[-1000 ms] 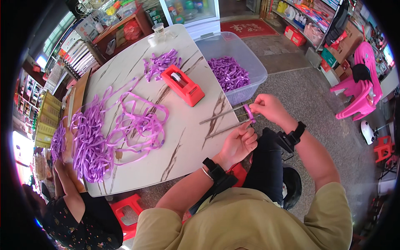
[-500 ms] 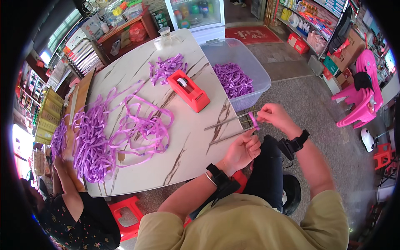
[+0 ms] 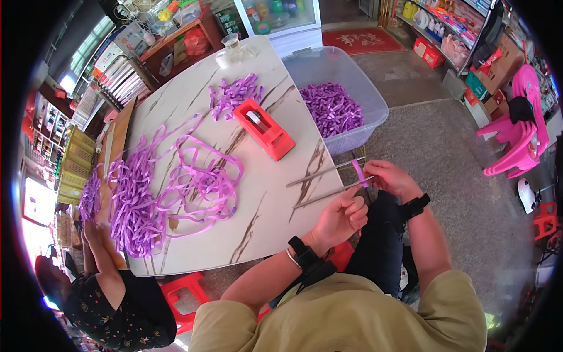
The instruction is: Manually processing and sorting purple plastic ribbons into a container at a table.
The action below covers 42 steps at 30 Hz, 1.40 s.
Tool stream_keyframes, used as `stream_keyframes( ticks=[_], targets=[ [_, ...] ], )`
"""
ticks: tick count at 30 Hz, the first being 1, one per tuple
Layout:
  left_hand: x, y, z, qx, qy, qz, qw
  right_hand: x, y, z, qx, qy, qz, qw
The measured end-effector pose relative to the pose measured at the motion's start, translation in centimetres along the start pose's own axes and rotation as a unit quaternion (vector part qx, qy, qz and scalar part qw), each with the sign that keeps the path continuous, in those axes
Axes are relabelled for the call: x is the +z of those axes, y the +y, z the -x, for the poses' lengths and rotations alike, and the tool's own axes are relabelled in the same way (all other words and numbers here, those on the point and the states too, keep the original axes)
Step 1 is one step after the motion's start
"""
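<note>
Two thin parallel metal rods (image 3: 311,177) stick out past the table's right edge. A purple ribbon (image 3: 359,172) is wrapped across both of them near their outer ends. My left hand (image 3: 341,218) is below the rods, its index fingertip at the ribbon by the lower rod and its other fingers curled; the thumb's grip is mostly hidden. To the right, my right hand (image 3: 392,178) is pinched at the ribbon beside the lower rod. Black bands are around both wrists.
On the marble-patterned table (image 3: 264,217) lie a long ribbon tangle (image 3: 138,205), a small ribbon pile (image 3: 234,94) and a red tape dispenser (image 3: 267,132). A clear bin (image 3: 369,120) holds folded purple ribbons. At left a person (image 3: 111,299) handles ribbon. Pink chairs (image 3: 519,135) stand right.
My right hand has moved down from the upper rod to beside the lower rod. My left hand stays nearly in place at the ribbon. The whole view has shifted slightly.
</note>
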State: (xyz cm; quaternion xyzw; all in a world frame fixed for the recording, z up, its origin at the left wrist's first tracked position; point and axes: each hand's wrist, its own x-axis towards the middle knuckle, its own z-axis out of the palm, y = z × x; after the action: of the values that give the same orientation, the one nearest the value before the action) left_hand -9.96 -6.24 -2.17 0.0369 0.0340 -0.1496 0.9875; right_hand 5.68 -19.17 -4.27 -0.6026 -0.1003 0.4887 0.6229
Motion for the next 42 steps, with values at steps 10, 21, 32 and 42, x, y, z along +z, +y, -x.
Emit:
stream_keyframes(
  ticks=[10,21,32,42],
  targets=[
    [-0.2,-0.1,0.1,0.004,-0.010,-0.005,1.000,2.1,4.2,-2.9,0.015,-0.085,-0.200,0.976],
    [0.1,-0.1,0.1,0.008,-0.017,-0.017,1.000,4.8,6.2,-3.9,0.004,-0.105,-0.394,0.913],
    [-0.1,0.1,0.2,0.000,-0.018,-0.003,1.000,6.4,-2.3,2.4,-0.192,0.309,0.444,0.819],
    [-0.4,-0.2,-0.1,-0.001,-0.021,-0.008,1.000,5.6,-2.9,2.2,-0.191,0.263,0.419,0.848]
  ],
)
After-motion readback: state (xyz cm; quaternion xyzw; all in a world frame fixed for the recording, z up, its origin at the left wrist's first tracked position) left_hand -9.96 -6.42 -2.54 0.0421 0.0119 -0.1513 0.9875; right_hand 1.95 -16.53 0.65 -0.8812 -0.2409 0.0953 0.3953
